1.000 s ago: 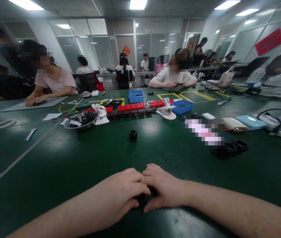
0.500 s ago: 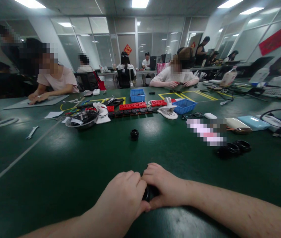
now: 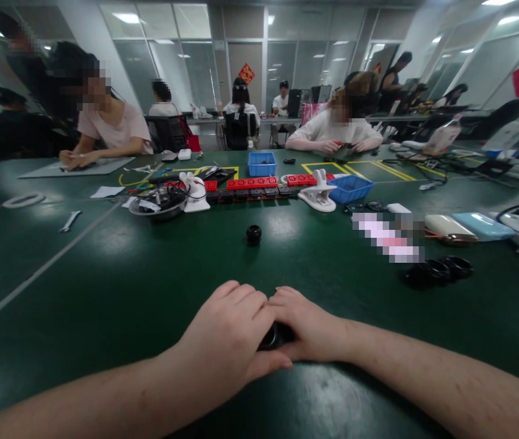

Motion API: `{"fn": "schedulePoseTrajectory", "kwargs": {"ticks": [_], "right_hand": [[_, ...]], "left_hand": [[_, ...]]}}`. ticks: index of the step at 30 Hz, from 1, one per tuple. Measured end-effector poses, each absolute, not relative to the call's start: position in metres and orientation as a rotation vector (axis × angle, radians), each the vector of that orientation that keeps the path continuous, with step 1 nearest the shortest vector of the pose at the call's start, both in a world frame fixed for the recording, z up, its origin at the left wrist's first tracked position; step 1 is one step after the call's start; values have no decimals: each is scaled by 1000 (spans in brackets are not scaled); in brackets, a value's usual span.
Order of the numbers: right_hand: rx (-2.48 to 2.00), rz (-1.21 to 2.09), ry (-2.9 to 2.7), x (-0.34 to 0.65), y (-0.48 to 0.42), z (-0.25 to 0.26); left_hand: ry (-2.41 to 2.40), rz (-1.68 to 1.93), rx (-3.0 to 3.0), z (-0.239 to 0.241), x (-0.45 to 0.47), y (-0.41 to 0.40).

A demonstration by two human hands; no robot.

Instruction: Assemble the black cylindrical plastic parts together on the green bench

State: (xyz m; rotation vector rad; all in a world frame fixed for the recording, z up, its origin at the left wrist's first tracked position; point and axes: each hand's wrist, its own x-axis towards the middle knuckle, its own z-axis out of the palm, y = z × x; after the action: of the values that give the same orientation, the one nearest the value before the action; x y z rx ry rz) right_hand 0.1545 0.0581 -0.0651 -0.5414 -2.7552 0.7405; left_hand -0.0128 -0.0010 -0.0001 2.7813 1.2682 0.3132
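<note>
Both hands are wrapped around a black round part (image 3: 274, 336) with a shiny rim, low over the near side of the green table (image 3: 158, 268). My left hand (image 3: 234, 326) closes over it from the left, its thumb stretched beneath. From the right, my right hand (image 3: 302, 323) grips the same part, and the fingers of both hands meet at the top. Most of the part is hidden by the fingers, so its exact kind does not show. Farther out, a small black ribbed cylinder (image 3: 254, 235) stands upright by itself.
Several black rings (image 3: 440, 270) lie at right. Behind are a red power strip (image 3: 252, 183), white clip stands (image 3: 318, 194), blue bins (image 3: 261, 164) and a bowl of cables (image 3: 156, 204). A wrench (image 3: 71, 221) rests at left. Two people work across the table.
My left hand has shifted forward and turned over the black part, its thumb now reaching farther right. My right hand keeps its grip. The whole view has tilted slightly.
</note>
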Motion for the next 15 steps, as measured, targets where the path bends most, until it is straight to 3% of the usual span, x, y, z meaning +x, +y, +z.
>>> {"fn": "schedulePoseTrajectory", "kwargs": {"ticks": [3,9,15], "right_hand": [[-540,755,-2750,154,58,-66],[-575,768,-2790,152,57,-61],[-553,796,-2792,153,57,-60]], "left_hand": [[1060,340,2755,7,-17,-5],[873,65,2708,6,-28,2],[901,61,2682,4,-27,9]]}}
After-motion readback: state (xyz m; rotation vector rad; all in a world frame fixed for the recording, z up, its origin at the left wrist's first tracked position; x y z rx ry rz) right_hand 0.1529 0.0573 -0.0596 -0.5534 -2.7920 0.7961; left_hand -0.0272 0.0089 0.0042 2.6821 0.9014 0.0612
